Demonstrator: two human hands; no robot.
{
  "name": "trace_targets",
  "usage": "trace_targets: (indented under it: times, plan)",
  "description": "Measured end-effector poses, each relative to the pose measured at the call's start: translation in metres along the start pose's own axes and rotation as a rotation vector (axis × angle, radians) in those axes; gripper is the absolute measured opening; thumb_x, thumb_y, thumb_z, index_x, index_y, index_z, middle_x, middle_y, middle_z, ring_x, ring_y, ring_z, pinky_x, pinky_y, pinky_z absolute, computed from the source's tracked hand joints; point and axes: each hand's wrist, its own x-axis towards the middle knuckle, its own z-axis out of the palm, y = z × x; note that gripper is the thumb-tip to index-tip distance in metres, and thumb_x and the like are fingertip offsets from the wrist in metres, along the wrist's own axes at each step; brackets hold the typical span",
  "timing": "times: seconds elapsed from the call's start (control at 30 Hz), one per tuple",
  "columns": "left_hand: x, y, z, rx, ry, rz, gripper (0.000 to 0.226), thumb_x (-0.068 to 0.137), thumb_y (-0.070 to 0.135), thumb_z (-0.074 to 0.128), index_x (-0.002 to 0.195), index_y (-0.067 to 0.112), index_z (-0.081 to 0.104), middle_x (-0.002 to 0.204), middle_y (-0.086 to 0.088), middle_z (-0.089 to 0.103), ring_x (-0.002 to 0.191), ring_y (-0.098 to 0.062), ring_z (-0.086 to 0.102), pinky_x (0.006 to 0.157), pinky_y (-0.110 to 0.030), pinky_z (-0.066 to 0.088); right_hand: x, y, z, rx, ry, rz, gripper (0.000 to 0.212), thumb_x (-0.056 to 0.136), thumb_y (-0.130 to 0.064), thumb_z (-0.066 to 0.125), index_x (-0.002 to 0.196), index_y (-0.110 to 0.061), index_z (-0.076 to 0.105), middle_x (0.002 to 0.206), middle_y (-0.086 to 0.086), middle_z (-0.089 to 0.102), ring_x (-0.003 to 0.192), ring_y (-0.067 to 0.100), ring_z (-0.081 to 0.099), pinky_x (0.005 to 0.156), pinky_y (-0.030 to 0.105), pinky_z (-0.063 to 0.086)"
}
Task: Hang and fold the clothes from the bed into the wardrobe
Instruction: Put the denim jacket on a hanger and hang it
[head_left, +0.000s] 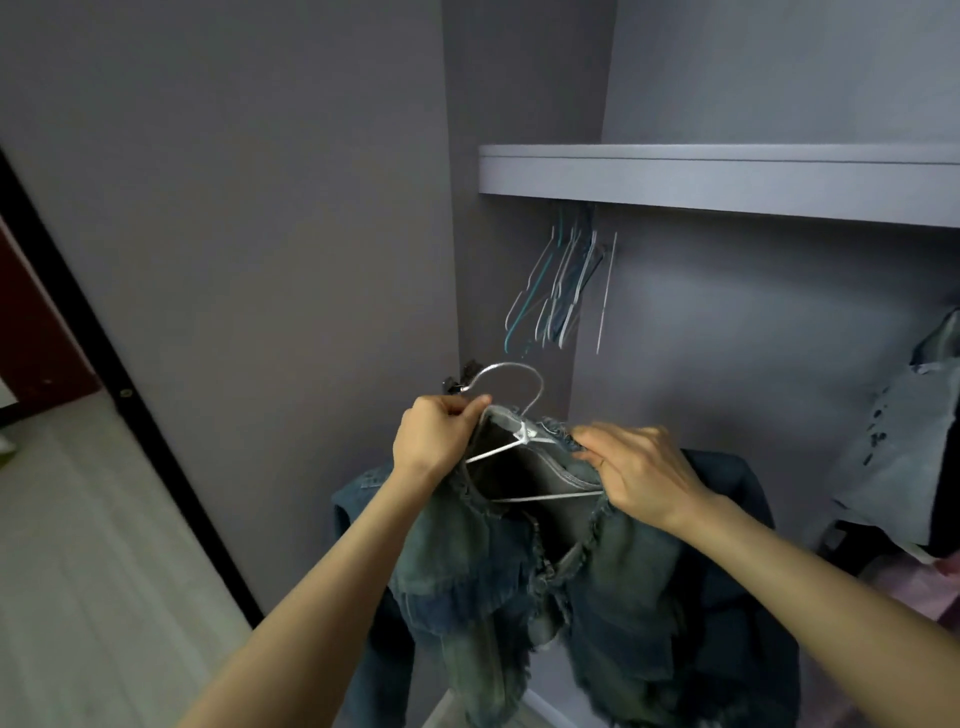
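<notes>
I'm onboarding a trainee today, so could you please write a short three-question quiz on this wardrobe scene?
1. True or false: the denim jacket already hangs from the rail.
2. Which hand grips the jacket collar near the wire hanger hook: A left hand, B right hand?
3. Fill in: the bunch of empty hangers hangs under the ____.

Key
1. False: both hands hold it, on its hanger, in front of the wardrobe.
2. A.
3. wardrobe shelf.
</notes>
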Motion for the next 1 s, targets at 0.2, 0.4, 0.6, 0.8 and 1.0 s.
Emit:
trace_targets:
  times: [0.2,0.4,0.6,0.8,1.0]
  plan:
    - [-0.029,-0.004,0.011,0.173,0.025,0.557,0.025,0.093,0.037,0.052,0.103,0.018,0.066,0.097,0.002,0.064,0.091,-0.02,0.06,0.076,-0.033,0.045,-0.014,0.016,-0.002,0.069,0.054,0.365,0.008,0.083,0.005,0.062,0.088,0.007,0.067,0.071,0.011,0.068,0.055,0.027,0.062,0.052,0.035,0.048]
    - [-0.017,0.008,0.015,0.259,0.125,0.4,0.015,0.096,0.032,0.051,0.091,0.022,0.061,0.082,0.007,0.066,0.077,-0.022,0.061,0.062,-0.028,0.03,-0.022,0.027,-0.007,0.27,0.027,0.553,0.023,0.095,-0.013,0.051,0.113,-0.008,0.065,0.081,-0.001,0.064,0.063,0.008,0.053,0.063,0.018,0.04]
    - [-0.01,-0.005,0.003,0.205,0.195,0.299,0.014,0.097,0.027,0.048,0.091,0.021,0.059,0.063,0.015,0.049,0.066,-0.019,0.051,0.062,-0.031,0.029,-0.075,0.061,-0.008,0.387,0.023,1.008,0.029,0.1,-0.015,0.04,0.126,-0.014,0.051,0.117,-0.003,0.054,0.11,0.01,0.047,0.093,0.024,0.034]
    - [-0.001,-0.014,-0.007,0.203,0.251,0.272,0.016,0.097,0.028,0.049,0.091,0.018,0.06,0.065,0.007,0.054,0.065,-0.022,0.052,0.059,-0.032,0.032,-0.073,0.077,-0.006,0.262,-0.13,0.915,0.023,0.098,-0.004,0.043,0.113,0.004,0.057,0.103,0.015,0.063,0.095,0.023,0.057,0.079,0.029,0.042]
    - [0.007,-0.036,-0.024,0.104,0.278,0.245,0.013,0.095,0.018,0.053,0.09,0.009,0.062,0.081,-0.009,0.069,0.077,-0.031,0.061,0.069,-0.04,0.045,-0.076,0.1,-0.033,0.16,0.268,1.16,0.026,0.089,0.012,0.035,0.098,0.004,0.059,0.085,0.016,0.056,0.081,0.026,0.052,0.072,0.031,0.041]
